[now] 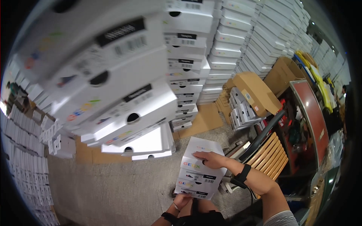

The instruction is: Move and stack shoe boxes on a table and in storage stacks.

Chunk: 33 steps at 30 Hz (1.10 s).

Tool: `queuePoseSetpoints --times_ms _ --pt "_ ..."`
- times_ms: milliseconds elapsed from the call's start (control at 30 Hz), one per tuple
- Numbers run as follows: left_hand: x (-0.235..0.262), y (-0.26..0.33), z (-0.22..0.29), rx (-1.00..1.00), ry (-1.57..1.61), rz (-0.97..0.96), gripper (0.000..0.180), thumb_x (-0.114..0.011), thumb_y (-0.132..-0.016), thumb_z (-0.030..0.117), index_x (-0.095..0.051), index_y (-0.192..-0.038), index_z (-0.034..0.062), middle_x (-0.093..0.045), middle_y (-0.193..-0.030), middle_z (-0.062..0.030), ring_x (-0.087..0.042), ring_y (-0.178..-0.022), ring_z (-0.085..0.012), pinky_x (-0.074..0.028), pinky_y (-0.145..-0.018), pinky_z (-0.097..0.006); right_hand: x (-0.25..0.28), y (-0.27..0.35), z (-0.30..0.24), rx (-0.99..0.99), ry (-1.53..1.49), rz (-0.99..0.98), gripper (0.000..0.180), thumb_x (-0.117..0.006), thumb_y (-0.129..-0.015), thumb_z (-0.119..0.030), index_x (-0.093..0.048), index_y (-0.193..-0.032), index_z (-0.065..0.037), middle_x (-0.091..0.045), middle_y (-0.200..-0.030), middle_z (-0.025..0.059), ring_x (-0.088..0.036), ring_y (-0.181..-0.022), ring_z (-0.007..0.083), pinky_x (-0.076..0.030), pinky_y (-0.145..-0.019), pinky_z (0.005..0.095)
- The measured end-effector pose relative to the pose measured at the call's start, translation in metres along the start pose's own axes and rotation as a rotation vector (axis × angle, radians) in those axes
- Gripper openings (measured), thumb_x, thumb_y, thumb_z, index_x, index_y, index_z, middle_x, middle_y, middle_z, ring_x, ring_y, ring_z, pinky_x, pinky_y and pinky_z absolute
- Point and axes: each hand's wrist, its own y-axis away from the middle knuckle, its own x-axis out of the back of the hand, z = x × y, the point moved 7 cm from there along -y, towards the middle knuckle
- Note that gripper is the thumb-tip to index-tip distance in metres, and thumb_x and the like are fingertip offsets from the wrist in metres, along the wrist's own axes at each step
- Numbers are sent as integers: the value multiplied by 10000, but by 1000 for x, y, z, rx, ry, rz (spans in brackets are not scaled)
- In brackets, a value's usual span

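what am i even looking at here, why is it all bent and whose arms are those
This is one picture from a wide fisheye camera worn on a person's head, looking down at their own hands. That lens bends straight edges near the rim, so the stacks seem to lean.

The two arms rising from the lower edge are the wearer's. The right hand lies flat on top of a small stack of white boxes. The left hand supports that stack from below. Both wrists wear dark bands.

Around them is a storeroom: a tall stack of white boxes looms close on the left, and more fill the back wall. An open cardboard carton on the right holds more boxes, beside a wooden slatted chair. The floor is grey concrete.
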Motion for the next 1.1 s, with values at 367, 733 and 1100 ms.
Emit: queuePoseSetpoints --times_ms 367,733,1100 --pt "148 -214 28 -82 -45 35 466 -468 -687 -125 -435 -1136 -2 -461 -1160 -160 -420 -1096 -319 -341 -943 -440 -24 -122 101 303 361 459 474 -457 -702 14 -479 -1166 -80 -438 -1249 114 -381 -1170 302 -296 -968 420" --pt "325 -313 47 49 -446 450 880 -505 -744 -54 73 -1354 209 -495 -1045 -133 -548 -896 -223 -489 -706 -393 -119 -177 412 -226 -331 1286 415 -534 -765 -216 -486 -1117 -1 -509 -1108 173 -461 -1037 318 -354 -889 383" --pt "291 -352 65 -20 -429 264 361 -519 -728 -93 -469 -1074 -1 -541 -1024 -79 -555 -921 -180 -491 -813 -331 -189 -274 457 -51 -1712 584 452 -363 -900 -358 -475 -1152 -1 -548 -1051 90 -513 -951 175 -420 -795 275"
